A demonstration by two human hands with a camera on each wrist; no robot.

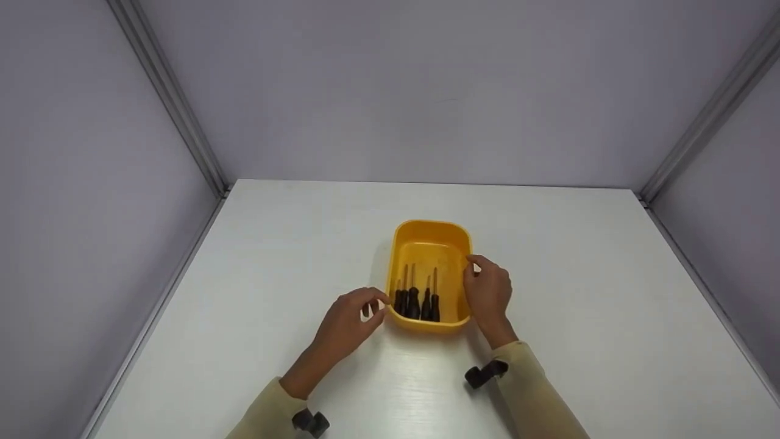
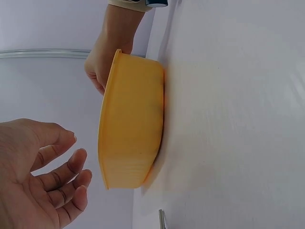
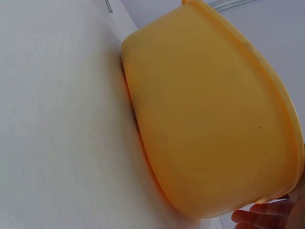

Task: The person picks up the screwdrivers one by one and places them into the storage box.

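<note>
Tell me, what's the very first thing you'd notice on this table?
The bright yellow tub in the middle of the white table stands out most. Inside it, at the near end, lie several screwdrivers with black handles, side by side. A hand sits on each side of the tub: the right hand touches its right rim, and the left hand hovers by its left corner, fingers loosely curled.

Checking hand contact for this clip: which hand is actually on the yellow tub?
The right hand, its fingers on the yellow tub's right rim. The left hand hangs open just off the near-left corner.
</note>
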